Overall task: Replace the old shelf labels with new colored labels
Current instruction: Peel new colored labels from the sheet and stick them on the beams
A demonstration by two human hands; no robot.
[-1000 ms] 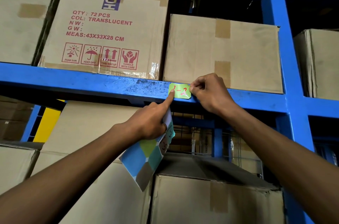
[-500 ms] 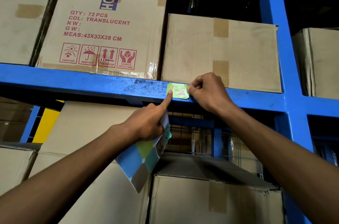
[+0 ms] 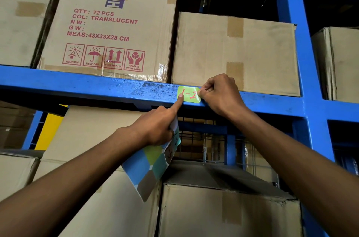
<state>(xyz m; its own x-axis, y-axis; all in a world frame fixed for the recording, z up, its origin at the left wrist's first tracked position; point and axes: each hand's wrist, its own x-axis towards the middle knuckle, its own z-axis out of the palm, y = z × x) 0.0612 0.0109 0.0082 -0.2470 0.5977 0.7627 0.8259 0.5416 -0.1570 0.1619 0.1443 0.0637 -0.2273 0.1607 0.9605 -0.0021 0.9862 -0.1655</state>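
Note:
A green label [image 3: 189, 94] with "1-2" in red sits on the front face of the blue shelf beam [image 3: 97, 87]. My left hand [image 3: 155, 128] presses its index fingertip on the label's left edge while its other fingers hold a sheet of coloured labels [image 3: 149, 167] that hangs down below. My right hand [image 3: 219, 95] is curled at the label's right edge, with thumb and fingers touching that end. The label's right end is hidden by my right hand.
Cardboard boxes stand on the beam: a printed "ADH" box [image 3: 108, 31] and a plain one [image 3: 235, 52] right behind the label. More boxes [image 3: 223, 211] sit below. A blue upright post [image 3: 299, 62] stands to the right, with a wire mesh [image 3: 204, 139] behind.
Both hands stay at the label. My left index fingertip has slid slightly up onto the label's left edge.

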